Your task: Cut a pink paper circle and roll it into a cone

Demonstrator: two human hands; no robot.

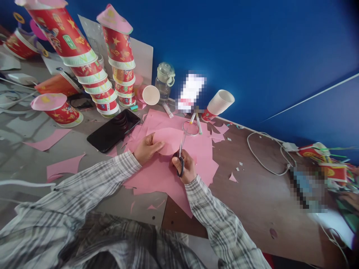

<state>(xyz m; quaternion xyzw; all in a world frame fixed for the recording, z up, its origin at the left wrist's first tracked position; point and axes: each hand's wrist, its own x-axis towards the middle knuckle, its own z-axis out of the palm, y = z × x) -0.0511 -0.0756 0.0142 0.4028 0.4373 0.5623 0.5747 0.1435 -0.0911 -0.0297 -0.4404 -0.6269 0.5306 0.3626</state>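
My left hand [147, 148] pinches a rounded piece of pink paper [168, 140] and holds it above a pile of pink sheets [196, 164] on the table. My right hand [185, 167] is closed around the black handles of a pair of scissors [181, 151]. The blades point away from me and meet the right edge of the pink piece. A clear tape ring [191, 127] lies just beyond the scissor tips.
Two tall stacks of red paper cups [84, 63] stand at the back left, with a black phone [113, 130], a clear bottle [165, 80] and a white cup stack [220, 104] nearby. A white cable [263, 157] crosses the brown table. Another person's hand [350, 198] is at the far right.
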